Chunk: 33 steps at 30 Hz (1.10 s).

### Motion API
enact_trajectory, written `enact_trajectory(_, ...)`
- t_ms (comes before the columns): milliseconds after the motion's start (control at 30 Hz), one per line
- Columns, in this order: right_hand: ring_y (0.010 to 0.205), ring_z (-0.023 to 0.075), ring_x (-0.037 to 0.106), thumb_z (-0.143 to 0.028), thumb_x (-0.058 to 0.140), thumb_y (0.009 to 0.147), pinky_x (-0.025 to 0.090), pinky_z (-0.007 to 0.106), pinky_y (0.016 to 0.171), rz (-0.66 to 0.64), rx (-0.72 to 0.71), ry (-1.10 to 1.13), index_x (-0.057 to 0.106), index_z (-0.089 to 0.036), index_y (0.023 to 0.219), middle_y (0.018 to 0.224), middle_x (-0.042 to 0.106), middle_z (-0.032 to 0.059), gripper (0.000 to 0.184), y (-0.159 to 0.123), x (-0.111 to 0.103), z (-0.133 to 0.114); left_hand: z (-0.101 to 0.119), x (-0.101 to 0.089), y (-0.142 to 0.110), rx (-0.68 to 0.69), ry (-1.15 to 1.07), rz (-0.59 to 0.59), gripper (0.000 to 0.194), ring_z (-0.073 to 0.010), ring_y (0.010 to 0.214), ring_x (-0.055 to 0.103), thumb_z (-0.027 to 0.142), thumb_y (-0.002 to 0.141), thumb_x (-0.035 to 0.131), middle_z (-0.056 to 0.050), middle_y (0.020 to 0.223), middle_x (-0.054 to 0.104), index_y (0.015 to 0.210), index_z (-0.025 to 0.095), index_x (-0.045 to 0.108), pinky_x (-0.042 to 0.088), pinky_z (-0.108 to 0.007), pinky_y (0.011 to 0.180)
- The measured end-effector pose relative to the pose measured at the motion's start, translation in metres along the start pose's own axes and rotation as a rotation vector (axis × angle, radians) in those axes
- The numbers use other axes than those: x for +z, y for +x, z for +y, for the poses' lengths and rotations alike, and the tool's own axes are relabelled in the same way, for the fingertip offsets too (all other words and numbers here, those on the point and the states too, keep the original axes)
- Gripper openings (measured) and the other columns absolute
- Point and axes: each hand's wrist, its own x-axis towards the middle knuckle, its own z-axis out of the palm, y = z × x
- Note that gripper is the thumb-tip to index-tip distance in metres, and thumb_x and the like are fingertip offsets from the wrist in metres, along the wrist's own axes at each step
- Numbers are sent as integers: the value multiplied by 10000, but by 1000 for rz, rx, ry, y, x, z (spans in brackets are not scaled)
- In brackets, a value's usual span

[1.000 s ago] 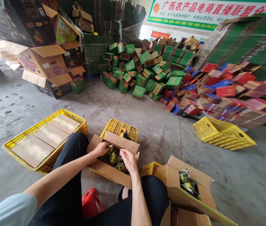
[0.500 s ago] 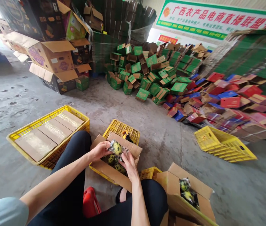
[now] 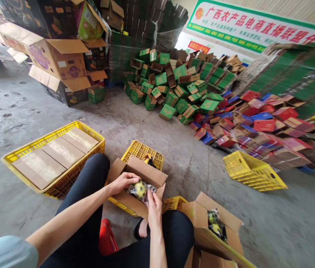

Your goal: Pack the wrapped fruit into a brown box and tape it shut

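My left hand [image 3: 124, 182] and my right hand [image 3: 154, 208] hold a clear plastic bag with a round, yellow, dark-spotted thing [image 3: 140, 189] in it, probably a fruit. Left fingers pinch the bag's upper left side; right thumb and fingers grip its right end. The bag is low in the mouth of an open brown carton [image 3: 148, 169], between my knees. That carton rests on a yellow plastic crate [image 3: 143, 152], where a black and orange tool [image 3: 148, 160] lies behind it. What lies under the bag is mostly hidden.
Left of my knee, a yellow crate [image 3: 51, 190] holds three taped cartons [image 3: 64, 152]. To the right stands an open carton [image 3: 202, 216] with more bagged yellow pieces [image 3: 215, 227]. A yellow crate [image 3: 252, 171] lies farther right. Green boxes [image 3: 168, 111] are heaped beyond. Below is a red stool [image 3: 107, 238].
Both hands have lowered the bagged yellow thing into the carton's mouth, covering the similar pieces seen there before. The view has shifted slightly.
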Motion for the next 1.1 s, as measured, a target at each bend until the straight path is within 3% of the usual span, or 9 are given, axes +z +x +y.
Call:
enact_trajectory(100, 832, 265, 706, -787, 627, 895, 584, 322, 747, 33, 10, -7, 807, -216, 891, 846, 776, 71, 599, -7, 4, 5, -1, -1, 3, -2, 15, -3, 535, -141, 681, 651, 579, 715, 962, -57, 840, 749, 933, 121, 790, 481, -241, 654)
enact_trajectory(233, 861, 283, 717, -805, 641, 853, 617, 338, 756, 34, 28, 20, 819, -212, 889, 890, 794, 92, 620, 3, 7, 7, 0, -3, 6, 25, 4, 15, 527, -135, 711, 645, 585, 701, 966, -59, 896, 740, 855, 137, 735, 496, -238, 680)
enact_trajectory(333, 886, 302, 742, -816, 642, 834, 651, 356, 712, -38, 55, 72, 825, -214, 935, 977, 816, 106, 638, 14, 10, 7, 1, -5, 4, 14, 2, 45, 534, -160, 844, 680, 613, 763, 917, -76, 1033, 742, 984, 160, 740, 505, -227, 714)
enact_trajectory(467, 1025, 341, 770, -781, 667, 841, 674, 405, 841, -64, 47, 82, 834, -219, 1027, 1106, 832, 121, 615, 21, 9, 6, 0, -6, -2, -62, -18, -74, 663, -228, 1049, 704, 522, 743, 968, -106, 1260, 712, 1278, 229, 708, 570, -283, 798)
enact_trajectory(533, 1144, 356, 759, -726, 711, 844, 660, 431, 935, -77, 40, 137, 812, -213, 1166, 1242, 810, 135, 614, 21, 9, 5, -3, -5, -3, -87, -40, -112, 688, -228, 987, 724, 501, 723, 988, -108, 1198, 729, 1278, 207, 705, 594, -310, 792)
enact_trajectory(633, 1222, 349, 745, -652, 779, 830, 646, 453, 988, -166, 27, 251, 729, -229, 1357, 1383, 758, 137, 678, 18, 11, 1, -7, -6, 2, -56, -97, -60, 654, -206, 861, 746, 551, 747, 965, -95, 1060, 757, 1210, 170, 705, 588, -282, 731)
enact_trajectory(767, 1082, 345, 789, -672, 817, 786, 650, 456, 962, -239, 43, 227, 806, -210, 1175, 1150, 835, 132, 604, 17, 17, 1, -10, -8, 8, -18, -159, -35, 626, -192, 790, 758, 586, 751, 954, -89, 996, 772, 1127, 160, 692, 552, -236, 658)
enact_trajectory(900, 954, 334, 800, -705, 791, 786, 658, 437, 898, -164, 49, 167, 838, -191, 1061, 1010, 849, 131, 585, 18, 17, 7, -10, -9, 6, -64, -144, -115, 634, -231, 876, 792, 556, 759, 962, -122, 1088, 775, 1166, 163, 676, 561, -245, 679)
enact_trajectory(1100, 770, 291, 755, -710, 745, 789, 626, 385, 751, -89, 11, 47, 842, -185, 932, 816, 813, 88, 553, 17, 12, 9, -12, -8, 1, -96, -120, -170, 710, -205, 860, 788, 342, 655, 1048, -113, 1130, 770, 1236, 168, 678, 531, -218, 672)
